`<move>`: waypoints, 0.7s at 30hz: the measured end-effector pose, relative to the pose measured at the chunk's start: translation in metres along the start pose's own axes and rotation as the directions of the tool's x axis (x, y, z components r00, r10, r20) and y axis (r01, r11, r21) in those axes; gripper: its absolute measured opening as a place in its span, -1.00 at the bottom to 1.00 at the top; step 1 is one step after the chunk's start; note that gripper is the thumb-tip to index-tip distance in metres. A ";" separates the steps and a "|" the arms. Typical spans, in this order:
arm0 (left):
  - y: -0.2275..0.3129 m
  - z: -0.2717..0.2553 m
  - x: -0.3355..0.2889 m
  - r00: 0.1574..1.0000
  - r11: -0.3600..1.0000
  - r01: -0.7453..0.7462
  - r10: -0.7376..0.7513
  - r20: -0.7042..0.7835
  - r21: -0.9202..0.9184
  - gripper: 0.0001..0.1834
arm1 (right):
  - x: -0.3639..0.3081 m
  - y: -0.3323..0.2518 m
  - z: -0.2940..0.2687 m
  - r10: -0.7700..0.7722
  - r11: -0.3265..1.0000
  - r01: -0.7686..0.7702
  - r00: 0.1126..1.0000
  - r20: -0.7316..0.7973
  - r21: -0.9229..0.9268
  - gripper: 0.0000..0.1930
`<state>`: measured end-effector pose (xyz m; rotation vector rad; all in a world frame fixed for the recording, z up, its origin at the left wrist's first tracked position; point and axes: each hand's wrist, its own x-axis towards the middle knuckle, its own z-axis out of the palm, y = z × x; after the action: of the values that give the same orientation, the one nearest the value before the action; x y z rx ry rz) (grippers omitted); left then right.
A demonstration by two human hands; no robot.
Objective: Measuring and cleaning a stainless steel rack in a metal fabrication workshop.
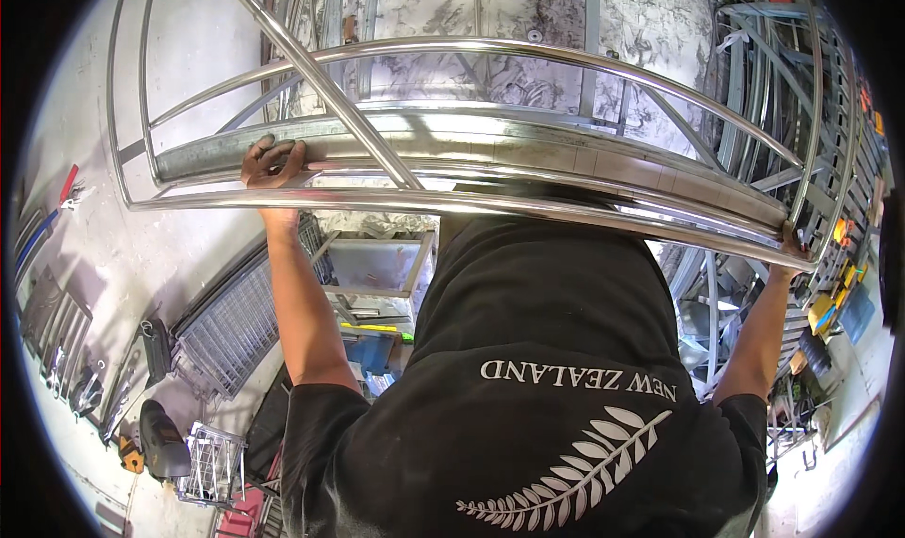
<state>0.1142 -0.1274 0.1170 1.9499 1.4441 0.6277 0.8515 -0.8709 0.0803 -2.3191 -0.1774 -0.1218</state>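
Observation:
A long frame of shiny metal tubes (528, 205) spans the view from left to right in front of my chest. Near its left end, my left hand (271, 168) has its fingers curled round a lower bar. My right hand (794, 244) is closed on the lower right corner, its fingers partly hidden behind the tubes. Along the frame's inner side runs a wide, dull grey metal strip (452, 152). One straight tube (325, 86) slants across the left part, and a curved tube (509, 46) arches over the far side.
Metal lengths (754, 95) are piled at the right, near a slatted rack (847, 175). Below left are a stack of metal grilles (231, 321), a wire basket (212, 463) and a blue container (372, 351). Red-handled pliers (69, 187) hang at the left wall.

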 end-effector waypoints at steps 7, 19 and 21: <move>0.007 -0.010 -0.003 0.996 0.992 0.084 -0.081 -0.032 0.090 -0.77 | -0.002 0.007 0.018 0.025 0.999 -0.021 0.996 -0.083 0.048 -0.45; 0.008 0.003 -0.004 0.995 0.978 -0.009 0.029 -0.094 0.210 -0.74 | 0.025 0.023 -0.007 0.282 0.955 -0.260 0.946 0.161 -0.144 -0.47; 0.017 0.006 -0.005 0.992 0.971 -0.014 0.043 -0.118 0.239 -0.75 | 0.022 0.020 -0.006 0.312 0.942 -0.289 0.942 0.127 -0.172 -0.44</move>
<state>0.1279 -0.1371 0.1249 2.1511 1.6333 0.6198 0.8766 -0.8869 0.0738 -2.4769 0.1165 0.2047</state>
